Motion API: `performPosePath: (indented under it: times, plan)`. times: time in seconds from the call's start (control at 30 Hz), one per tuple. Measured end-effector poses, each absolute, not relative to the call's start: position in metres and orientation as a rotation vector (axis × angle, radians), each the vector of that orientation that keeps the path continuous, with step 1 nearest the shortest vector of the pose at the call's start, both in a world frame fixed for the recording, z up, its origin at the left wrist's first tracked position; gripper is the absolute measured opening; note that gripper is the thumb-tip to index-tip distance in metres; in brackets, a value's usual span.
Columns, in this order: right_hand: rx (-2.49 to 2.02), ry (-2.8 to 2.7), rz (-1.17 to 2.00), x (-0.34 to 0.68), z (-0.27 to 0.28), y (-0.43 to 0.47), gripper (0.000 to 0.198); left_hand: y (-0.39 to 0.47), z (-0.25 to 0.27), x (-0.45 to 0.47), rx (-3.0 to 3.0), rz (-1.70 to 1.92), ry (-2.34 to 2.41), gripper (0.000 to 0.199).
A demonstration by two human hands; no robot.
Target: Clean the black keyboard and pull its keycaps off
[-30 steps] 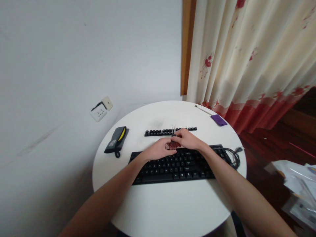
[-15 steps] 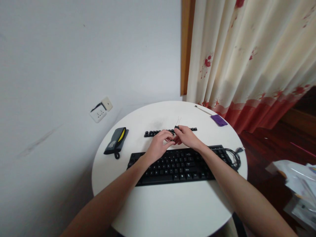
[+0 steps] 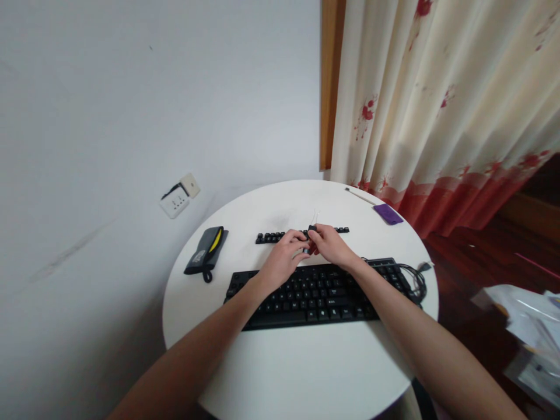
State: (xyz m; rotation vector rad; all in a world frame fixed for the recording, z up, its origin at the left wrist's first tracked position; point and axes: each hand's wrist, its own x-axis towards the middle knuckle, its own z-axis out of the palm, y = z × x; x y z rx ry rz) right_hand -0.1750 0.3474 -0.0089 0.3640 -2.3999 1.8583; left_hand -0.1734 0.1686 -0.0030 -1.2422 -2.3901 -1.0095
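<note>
My right hand (image 3: 331,242) is closed on a small black-handled wire keycap puller (image 3: 312,228), whose two thin wires point up and away from me. My left hand (image 3: 286,256) meets it from the left, fingertips and thumb bent together around a small dark piece (image 3: 305,251) that is mostly hidden. Just behind the hands lies a row of loose black keycaps (image 3: 271,237), partly covered by my fingers. Under my wrists a black keyboard (image 3: 301,297) lies across the round white table (image 3: 306,356).
A grey pouch (image 3: 203,248) with a yellow inside lies at the left. The keyboard's coiled cable (image 3: 417,280) is at the right edge. Farther back on the right are a thin brush (image 3: 359,195) and a purple cloth (image 3: 387,213). A wall (image 3: 245,93) stands behind the table.
My hands stay in nearly the same place. My right fingers have shifted slightly, and the black handle now shows more upright between them. The keyboard and keycap row have not moved.
</note>
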Motion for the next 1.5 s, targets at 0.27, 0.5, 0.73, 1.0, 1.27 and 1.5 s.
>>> performPosePath:
  times: [0.27, 0.5, 0.73, 1.0, 1.27, 1.5]
  plan:
    - [0.278, -2.402, 1.883, -0.175, -0.011, 0.342, 0.025, 0.17, 0.003, -0.166, -1.26, -1.107, -2.373, 0.011]
    - [-0.062, -2.018, 1.854, -0.177, 0.002, 0.355, 0.033, 0.165, -0.003, -0.18, -1.023, -1.14, -2.534, 0.009]
    - [-0.185, -1.637, 1.908, -0.177, 0.017, 0.372, 0.037, 0.159, -0.018, -0.188, -0.992, -1.001, -2.921, 0.013]
    - [-0.17, -1.586, 1.959, -0.18, 0.02, 0.375, 0.034, 0.165, -0.012, -0.184, -0.911, -0.901, -2.938, 0.015]
    - [-0.174, -1.525, 1.966, -0.18, 0.024, 0.379, 0.034, 0.179, -0.005, -0.201, -1.112, -0.522, -2.865, 0.008]
    - [-0.168, -1.539, 1.946, -0.183, 0.022, 0.38, 0.034, 0.209, -0.01, -0.219, -1.094, -0.423, -2.691, 0.01]
